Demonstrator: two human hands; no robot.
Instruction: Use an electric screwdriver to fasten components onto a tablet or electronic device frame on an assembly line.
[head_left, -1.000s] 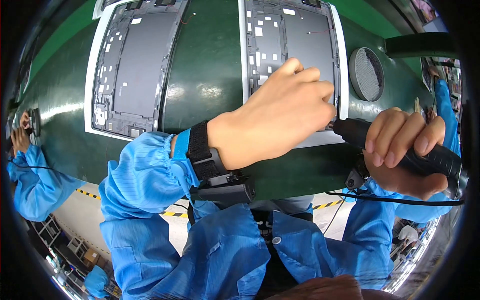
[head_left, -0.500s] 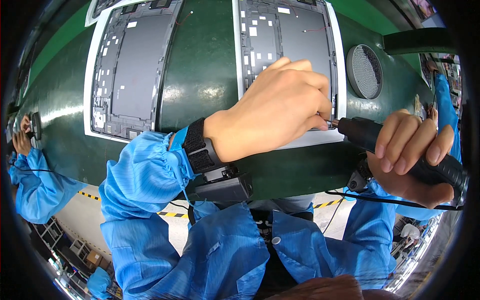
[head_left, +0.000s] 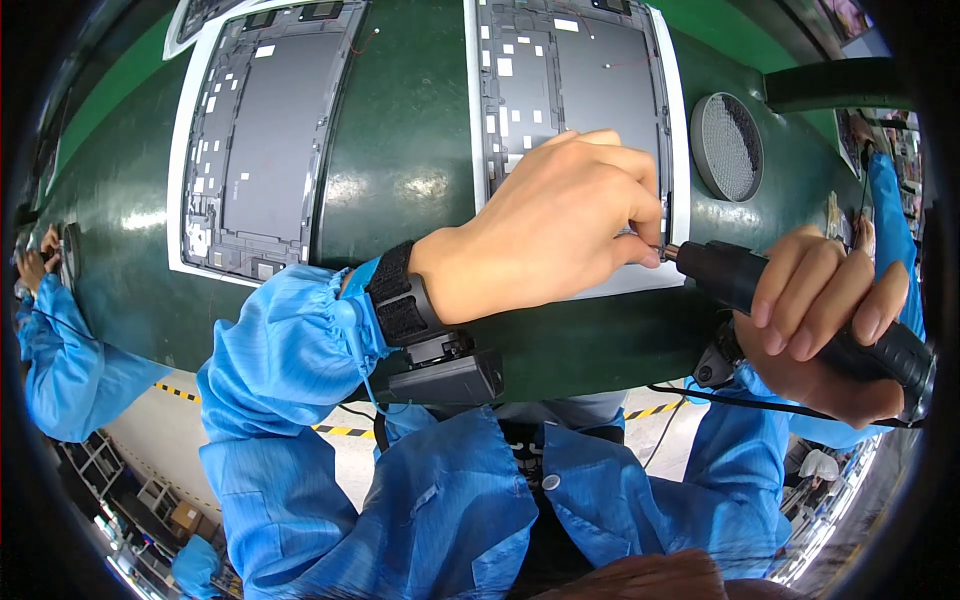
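Observation:
My right hand (head_left: pixel 815 315) is wrapped round a black electric screwdriver (head_left: pixel 722 274), held almost level with its metal tip pointing left. Over the lower part of the right-hand device housing (head_left: pixel 605 95), my left hand (head_left: pixel 550 225) is closed, thumb and fingertips pinched together at the screwdriver's tip. What sits in that pinch is too small and covered to make out. The housing is a flat dark grey panel with white stickers and thin red wires, lying on a white sheet (head_left: pixel 682 160). A similar housing (head_left: pixel 275 140) lies to the left.
A round shallow dish (head_left: pixel 728 147) of small pieces stands right of the housings on the green table (head_left: pixel 400 110). Black boxes are strapped to both wrists, and a cable (head_left: pixel 770 402) runs below the right hand. Co-workers' blue sleeves (head_left: pixel 75 345) show at both sides.
My left fingertips have shifted slightly right and down, staying by the screwdriver's tip. The screwdriver has dipped a little. Both housings remain in place.

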